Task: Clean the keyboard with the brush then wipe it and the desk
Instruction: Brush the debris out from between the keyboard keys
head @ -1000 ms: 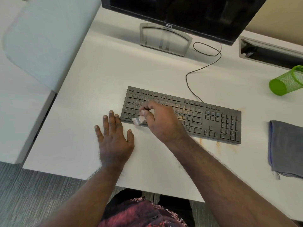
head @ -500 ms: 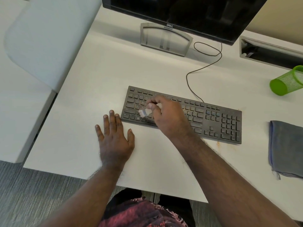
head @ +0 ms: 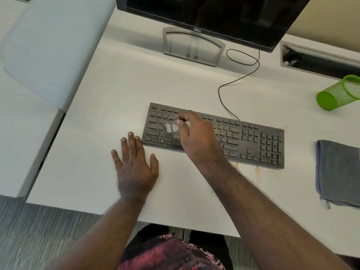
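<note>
Person brushing left side of a black keyboard, w/ other hand flat on desk

Right hand (head: 194, 133) pinches a small pale brush (head: 171, 128) between thumb & fingertips, bristle end blurred, down on the letter keys at the left-centre of the keyboard (head: 253, 141). Brush looks light & short, prob stiff handle w/ soft bristles; best held close to the bristles as here, light pressure so the keycaps aren't levered up. Left hand (head: 134, 164) lies flat, fingers straight, holding nothing, on the white desk (head: 116, 90), fingertips just beside the keyboard's front-left corner; looks placed to steady, contact w/ keyboard unclear. Keyboard is thin, rigid, prob slides easily, cable runs back toward the monitor (head: 214, 14). Orange stains (head: 257, 170) mark the desk by its front edge. Grey cloth (head: 339, 172), soft & folded, lies well apart at right, near a tipped green mesh cup (head: 337, 94)
</note>
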Tool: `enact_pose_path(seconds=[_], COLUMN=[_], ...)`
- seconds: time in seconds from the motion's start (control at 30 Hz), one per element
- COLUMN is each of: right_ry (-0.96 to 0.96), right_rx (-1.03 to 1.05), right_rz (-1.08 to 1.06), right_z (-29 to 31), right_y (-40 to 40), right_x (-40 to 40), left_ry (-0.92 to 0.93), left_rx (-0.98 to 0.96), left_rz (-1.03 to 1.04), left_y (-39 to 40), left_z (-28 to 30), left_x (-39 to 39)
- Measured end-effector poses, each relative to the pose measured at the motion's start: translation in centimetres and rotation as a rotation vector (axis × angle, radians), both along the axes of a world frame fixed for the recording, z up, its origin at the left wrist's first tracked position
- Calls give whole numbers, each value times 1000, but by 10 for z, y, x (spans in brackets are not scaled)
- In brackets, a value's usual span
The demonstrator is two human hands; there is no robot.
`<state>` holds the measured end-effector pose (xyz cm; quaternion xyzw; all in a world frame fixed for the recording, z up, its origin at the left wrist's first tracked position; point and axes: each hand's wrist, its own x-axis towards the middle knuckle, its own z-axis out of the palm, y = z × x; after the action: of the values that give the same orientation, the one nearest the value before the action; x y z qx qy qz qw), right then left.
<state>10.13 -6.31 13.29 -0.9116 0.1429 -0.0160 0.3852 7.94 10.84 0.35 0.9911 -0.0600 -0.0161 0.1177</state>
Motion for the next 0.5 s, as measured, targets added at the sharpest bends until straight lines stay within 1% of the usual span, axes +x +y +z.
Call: enact_pose_path(seconds=[0.13,0.23,0.37,0.43,0.5], right_ry=[56,91,30,9,38], right_rx=[-12,-18,-6,-4,-19], right_rz=[62,66,29,54,102], right_z=[0,-1,3,4,2], right_y=[5,5,4,6,8], right_x=[-8,-10,-7,-10,-14], left_ry=[15,25,28,35,44], left_rx=[-3,-3,-7,-5,-1], left_rz=[3,-1,0,-1,-6], left_y=[0,0,0,1,0], left_z=[0,1,2,2,1], left_x=[0,0,-1,0,0])
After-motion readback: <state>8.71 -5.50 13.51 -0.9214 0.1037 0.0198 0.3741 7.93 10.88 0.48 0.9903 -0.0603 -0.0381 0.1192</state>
